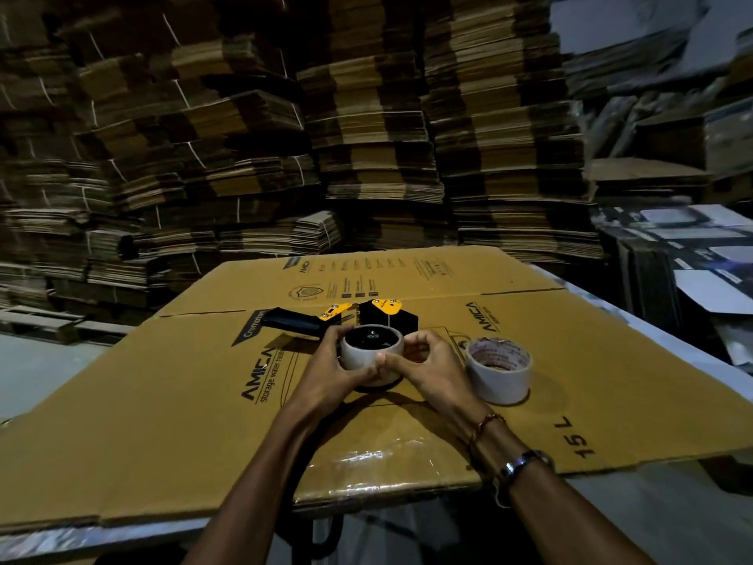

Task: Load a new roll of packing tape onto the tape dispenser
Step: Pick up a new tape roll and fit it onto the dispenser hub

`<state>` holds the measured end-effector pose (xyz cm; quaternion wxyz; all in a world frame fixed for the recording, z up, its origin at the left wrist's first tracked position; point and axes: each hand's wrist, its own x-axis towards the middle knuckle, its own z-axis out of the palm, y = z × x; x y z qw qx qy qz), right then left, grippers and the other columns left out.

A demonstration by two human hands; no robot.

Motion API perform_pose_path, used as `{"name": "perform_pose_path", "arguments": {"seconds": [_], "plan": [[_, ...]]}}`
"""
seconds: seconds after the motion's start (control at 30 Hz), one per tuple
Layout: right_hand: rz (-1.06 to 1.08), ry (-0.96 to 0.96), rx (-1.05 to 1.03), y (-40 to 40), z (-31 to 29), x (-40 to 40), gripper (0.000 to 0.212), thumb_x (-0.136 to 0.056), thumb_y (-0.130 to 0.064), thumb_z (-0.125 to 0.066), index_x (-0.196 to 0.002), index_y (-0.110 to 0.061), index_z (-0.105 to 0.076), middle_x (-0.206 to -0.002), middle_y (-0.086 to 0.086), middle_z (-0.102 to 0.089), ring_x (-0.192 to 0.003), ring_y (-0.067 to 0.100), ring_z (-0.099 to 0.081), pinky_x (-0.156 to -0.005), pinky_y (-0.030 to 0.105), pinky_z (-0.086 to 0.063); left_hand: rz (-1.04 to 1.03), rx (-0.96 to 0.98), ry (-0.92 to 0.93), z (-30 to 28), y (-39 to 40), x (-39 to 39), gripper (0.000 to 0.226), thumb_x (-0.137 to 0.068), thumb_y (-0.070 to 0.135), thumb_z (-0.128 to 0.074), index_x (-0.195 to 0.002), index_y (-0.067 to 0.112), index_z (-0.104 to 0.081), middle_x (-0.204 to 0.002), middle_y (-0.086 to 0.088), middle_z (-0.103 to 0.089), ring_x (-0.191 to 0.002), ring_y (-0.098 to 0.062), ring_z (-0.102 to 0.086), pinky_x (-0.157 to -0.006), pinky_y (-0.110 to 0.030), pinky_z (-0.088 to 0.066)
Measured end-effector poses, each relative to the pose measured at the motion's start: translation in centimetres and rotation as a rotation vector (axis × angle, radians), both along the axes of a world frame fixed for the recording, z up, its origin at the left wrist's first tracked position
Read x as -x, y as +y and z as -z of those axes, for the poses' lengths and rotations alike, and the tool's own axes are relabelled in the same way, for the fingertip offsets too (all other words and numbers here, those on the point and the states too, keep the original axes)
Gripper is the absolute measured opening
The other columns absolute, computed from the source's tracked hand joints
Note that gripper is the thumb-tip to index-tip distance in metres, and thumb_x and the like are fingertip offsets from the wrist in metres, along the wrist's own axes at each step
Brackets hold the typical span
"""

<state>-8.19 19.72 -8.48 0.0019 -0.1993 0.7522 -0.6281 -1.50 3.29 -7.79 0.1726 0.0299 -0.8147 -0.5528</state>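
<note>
A black and yellow tape dispenser [366, 316] lies flat on a sheet of brown cardboard [203, 401], handle pointing left. A thin, pale cardboard tape core [358, 360] sits around the dispenser's black hub. My left hand [330, 369] grips the core's left side. My right hand [423, 364] pinches its right front. To the right, apart from my hands, stands a fuller white tape roll [499, 375] on its flat side.
The cardboard lies on a pale table [652, 524] whose edge runs along the front and right. Tall stacks of flattened cartons [285, 136] fill the background. More boxes and sheets [692, 258] are piled at the right.
</note>
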Motion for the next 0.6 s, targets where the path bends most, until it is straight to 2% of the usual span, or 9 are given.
{"name": "perform_pose_path", "arguments": {"seconds": [0.1,0.17,0.27,0.43,0.5,0.6], "plan": [[-0.096,-0.049,0.022,-0.1,-0.1,0.2,0.059,-0.071,-0.025,-0.088,-0.117,-0.011,-0.056,-0.114,0.003,-0.066,-0.104,0.013,-0.065,-0.085,0.026,-0.057,0.068,-0.023,-0.031,-0.4,-0.6,-0.1,0.077,-0.080,0.013,-0.078,-0.144,0.023,-0.037,-0.129,0.004,-0.045,-0.121,-0.017,-0.051,-0.080,-0.017,-0.053],[-0.112,-0.042,0.013,-0.2,0.0,0.4,0.058,-0.070,-0.024,-0.089,-0.116,-0.012,-0.055,-0.114,0.004,-0.065,-0.105,0.015,-0.064,-0.088,0.030,-0.057,0.107,-0.038,-0.057,-0.5,-1.0,0.1,0.078,-0.081,0.012,-0.079,-0.145,0.025,-0.036,-0.130,0.005,-0.045,-0.117,-0.013,-0.050,-0.076,-0.013,-0.052],[-0.077,-0.029,0.011,-0.2,0.3,0.4,0.057,-0.063,-0.029,-0.092,-0.107,-0.016,-0.057,-0.107,0.003,-0.066,-0.103,0.018,-0.065,-0.089,0.034,-0.057,0.150,-0.057,-0.098,-0.5,-1.5,0.1,0.084,-0.079,0.011,-0.080,-0.148,0.027,-0.034,-0.138,0.000,-0.044,-0.120,-0.015,-0.049,-0.083,-0.015,-0.050],[-0.006,0.012,0.001,0.1,0.1,-0.1,0.048,-0.065,-0.026,-0.092,-0.097,-0.020,-0.057,-0.090,-0.006,-0.060,-0.083,0.007,-0.058,-0.071,0.019,-0.051,0.193,-0.096,-0.140,-0.5,-1.8,0.1,0.092,-0.075,0.015,-0.082,-0.150,0.029,-0.031,-0.140,-0.002,-0.039,-0.121,-0.019,-0.048,-0.089,-0.021,-0.050],[0.001,0.017,-0.007,0.1,0.2,0.0,0.050,-0.064,-0.028,-0.092,-0.098,-0.020,-0.057,-0.093,-0.004,-0.061,-0.086,0.009,-0.059,-0.074,0.022,-0.053,0.193,-0.099,-0.145,-0.5,-1.8,0.2,0.095,-0.072,0.017,-0.083,-0.150,0.030,-0.031,-0.140,-0.002,-0.039,-0.122,-0.019,-0.048,-0.091,-0.023,-0.050],[-0.032,-0.001,-0.017,0.1,0.1,0.1,0.058,-0.064,-0.029,-0.092,-0.110,-0.016,-0.057,-0.105,-0.002,-0.064,-0.098,0.012,-0.062,-0.084,0.027,-0.056,0.202,-0.086,-0.150,-0.4,-2.0,0.2,0.090,-0.077,0.009,-0.080,-0.150,0.030,-0.031,-0.140,-0.001,-0.039,-0.118,-0.015,-0.048,-0.087,-0.020,-0.049]]}}
